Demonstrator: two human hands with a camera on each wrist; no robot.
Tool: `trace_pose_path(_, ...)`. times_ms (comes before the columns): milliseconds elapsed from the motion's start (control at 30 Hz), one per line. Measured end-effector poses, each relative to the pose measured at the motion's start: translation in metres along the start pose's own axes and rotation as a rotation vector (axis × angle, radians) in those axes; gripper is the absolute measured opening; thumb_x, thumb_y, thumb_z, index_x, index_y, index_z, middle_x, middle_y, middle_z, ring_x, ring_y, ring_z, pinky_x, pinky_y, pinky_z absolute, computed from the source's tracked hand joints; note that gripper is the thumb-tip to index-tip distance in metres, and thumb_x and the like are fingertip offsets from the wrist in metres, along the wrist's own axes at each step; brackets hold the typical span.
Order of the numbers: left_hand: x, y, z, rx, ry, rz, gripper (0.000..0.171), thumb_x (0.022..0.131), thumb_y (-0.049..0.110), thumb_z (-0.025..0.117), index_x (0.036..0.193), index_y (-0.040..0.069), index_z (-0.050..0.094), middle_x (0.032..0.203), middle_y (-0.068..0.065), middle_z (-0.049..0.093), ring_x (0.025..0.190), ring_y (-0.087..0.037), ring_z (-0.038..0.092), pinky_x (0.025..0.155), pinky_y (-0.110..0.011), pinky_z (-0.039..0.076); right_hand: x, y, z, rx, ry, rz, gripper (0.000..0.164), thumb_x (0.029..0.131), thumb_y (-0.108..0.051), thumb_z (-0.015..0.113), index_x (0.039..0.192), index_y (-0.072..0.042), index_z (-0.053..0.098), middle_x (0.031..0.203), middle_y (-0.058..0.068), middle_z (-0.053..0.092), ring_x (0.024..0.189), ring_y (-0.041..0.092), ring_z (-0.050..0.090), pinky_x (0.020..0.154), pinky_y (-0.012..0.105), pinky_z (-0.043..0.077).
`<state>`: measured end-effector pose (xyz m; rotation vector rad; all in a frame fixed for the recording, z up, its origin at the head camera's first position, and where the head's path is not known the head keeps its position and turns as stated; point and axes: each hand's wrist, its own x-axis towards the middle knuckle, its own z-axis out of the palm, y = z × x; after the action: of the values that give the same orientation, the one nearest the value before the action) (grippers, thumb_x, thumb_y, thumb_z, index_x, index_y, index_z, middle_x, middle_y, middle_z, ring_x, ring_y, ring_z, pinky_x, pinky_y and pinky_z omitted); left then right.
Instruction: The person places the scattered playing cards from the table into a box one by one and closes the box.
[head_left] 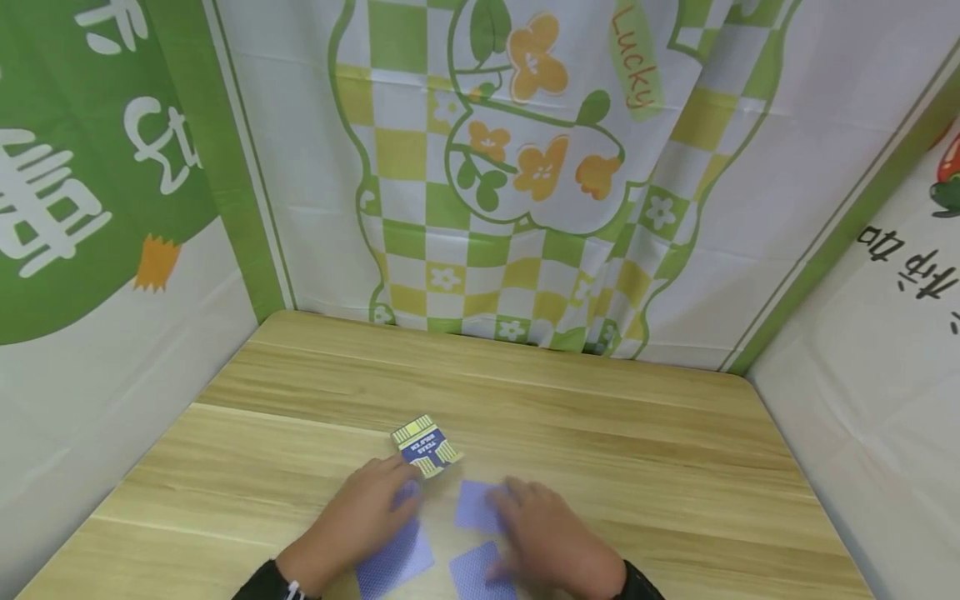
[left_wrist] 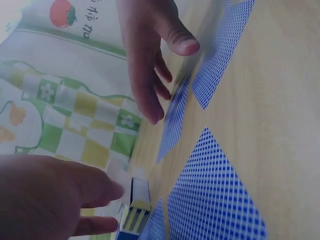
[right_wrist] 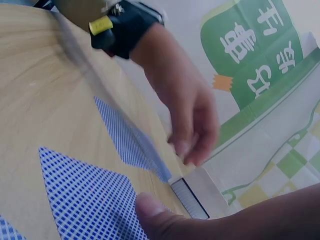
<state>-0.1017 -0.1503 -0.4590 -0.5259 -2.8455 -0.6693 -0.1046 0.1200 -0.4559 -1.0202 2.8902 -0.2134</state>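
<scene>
Several blue-checked playing cards lie face down on the wooden table. One large card (head_left: 396,562) is below my left hand (head_left: 367,507), and another (head_left: 405,493) is partly hidden beneath its fingers. My left hand hovers over these two with loosely bent fingers, holding nothing that I can see. My right hand (head_left: 551,533), slightly blurred, is above an upper card (head_left: 472,505) and a lower card (head_left: 480,572). In the left wrist view, its fingers hang relaxed and apart from the cards. A Texas Hold'em card box (head_left: 426,446) stands just beyond my left fingertips, its flap toward me.
The wooden table (head_left: 637,433) stretches away on both sides. A green-and-white checked cloth (head_left: 517,275) hangs at its back edge. Printed white-and-green curtains (head_left: 135,350) close in the left and right sides.
</scene>
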Motion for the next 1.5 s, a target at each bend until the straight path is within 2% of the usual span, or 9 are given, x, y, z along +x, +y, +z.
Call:
trace_pose_path(133, -0.018, -0.01, -0.006, 0.008, -0.144, 0.002, 0.044, 0.085, 0.034, 0.079, 0.121, 0.01, 0.068, 0.127, -0.014, 0.065, 0.118, -0.036, 0.06, 0.099, -0.057, 0.049, 0.001, 0.001, 0.0, 0.047, -0.028, 0.093, 0.096, 0.065, -0.072, 0.079, 0.141, -0.017, 0.054, 0.135, 0.009, 0.058, 0.116, 0.031, 0.057, 0.094, 0.052, 0.05)
trace_pose_path(233, -0.031, -0.014, -0.007, -0.016, -0.274, -0.037, 0.072, 0.079, 0.049, 0.081, 0.133, 0.007, 0.061, 0.144, -0.027, 0.051, 0.133, -0.052, 0.045, 0.105, -0.07, 0.037, 0.001, 0.0, -0.002, 0.052, -0.025, 0.107, 0.1, 0.06, -0.073, 0.08, 0.139, -0.017, 0.055, 0.132, 0.009, 0.059, 0.111, 0.031, 0.057, 0.09, 0.052, 0.051)
trace_pose_path(367, -0.041, -0.014, -0.006, -0.024, -0.346, -0.057, 0.089, 0.073, 0.058, 0.08, 0.14, 0.005, 0.056, 0.152, -0.033, 0.039, 0.138, -0.061, 0.031, 0.107, -0.076, 0.028, 0.002, -0.002, -0.002, 0.043, -0.026, 0.114, 0.104, 0.053, -0.073, 0.083, 0.137, -0.017, 0.055, 0.129, 0.01, 0.059, 0.107, 0.031, 0.057, 0.086, 0.051, 0.051)
trace_pose_path(533, -0.045, -0.013, -0.003, -0.002, -0.339, -0.028, 0.084, 0.076, 0.057, 0.08, 0.139, 0.006, 0.057, 0.15, -0.034, 0.041, 0.138, -0.061, 0.032, 0.107, -0.074, 0.029, 0.006, -0.004, 0.001, 0.004, -0.003, 0.11, 0.097, 0.056, -0.07, 0.084, 0.132, -0.016, 0.058, 0.12, 0.01, 0.059, 0.101, 0.028, 0.055, 0.081, 0.046, 0.051)
trace_pose_path(733, -0.045, -0.008, -0.003, -0.015, -0.381, -0.051, 0.077, 0.08, 0.05, 0.08, 0.139, 0.005, 0.057, 0.15, -0.037, 0.039, 0.137, -0.063, 0.031, 0.107, -0.074, 0.03, 0.014, -0.002, 0.009, 0.026, 0.056, 0.115, 0.079, 0.067, -0.064, 0.082, 0.124, -0.013, 0.062, 0.113, 0.008, 0.057, 0.1, 0.026, 0.053, 0.081, 0.043, 0.049)
trace_pose_path(900, -0.046, 0.001, -0.005, -0.009, -0.412, -0.022, 0.072, 0.084, 0.043, 0.078, 0.138, 0.001, 0.056, 0.147, -0.04, 0.04, 0.135, -0.064, 0.033, 0.106, -0.074, 0.032, 0.023, -0.004, 0.013, 0.05, 0.041, 0.132, 0.081, 0.073, -0.068, 0.076, 0.132, -0.013, 0.062, 0.117, 0.007, 0.058, 0.102, 0.022, 0.051, 0.084, 0.041, 0.047)
trace_pose_path(1100, -0.043, 0.01, -0.005, 0.073, -0.409, 0.056, 0.06, 0.085, 0.039, 0.077, 0.13, 0.001, 0.062, 0.138, -0.037, 0.052, 0.129, -0.06, 0.046, 0.104, -0.068, 0.04, 0.03, -0.007, 0.013, 0.046, -0.003, 0.134, 0.079, 0.078, -0.069, 0.071, 0.134, -0.014, 0.061, 0.111, 0.002, 0.056, 0.094, 0.016, 0.047, 0.079, 0.035, 0.044)
trace_pose_path(1367, -0.042, 0.01, -0.004, 0.102, -0.413, 0.053, 0.06, 0.085, 0.041, 0.076, 0.129, 0.001, 0.063, 0.137, -0.036, 0.053, 0.127, -0.059, 0.048, 0.104, -0.066, 0.042, 0.031, -0.008, 0.012, 0.037, 0.006, 0.118, 0.075, 0.08, -0.068, 0.07, 0.131, -0.015, 0.061, 0.112, 0.003, 0.056, 0.093, 0.016, 0.047, 0.078, 0.034, 0.043)
trace_pose_path(1500, -0.041, 0.01, -0.005, 0.106, -0.423, 0.066, 0.059, 0.086, 0.041, 0.076, 0.128, 0.002, 0.063, 0.136, -0.036, 0.054, 0.126, -0.059, 0.049, 0.102, -0.066, 0.043, 0.03, -0.009, 0.014, 0.042, 0.021, 0.092, 0.069, 0.082, -0.065, 0.071, 0.13, -0.016, 0.062, 0.119, 0.004, 0.058, 0.101, 0.02, 0.052, 0.084, 0.038, 0.046)
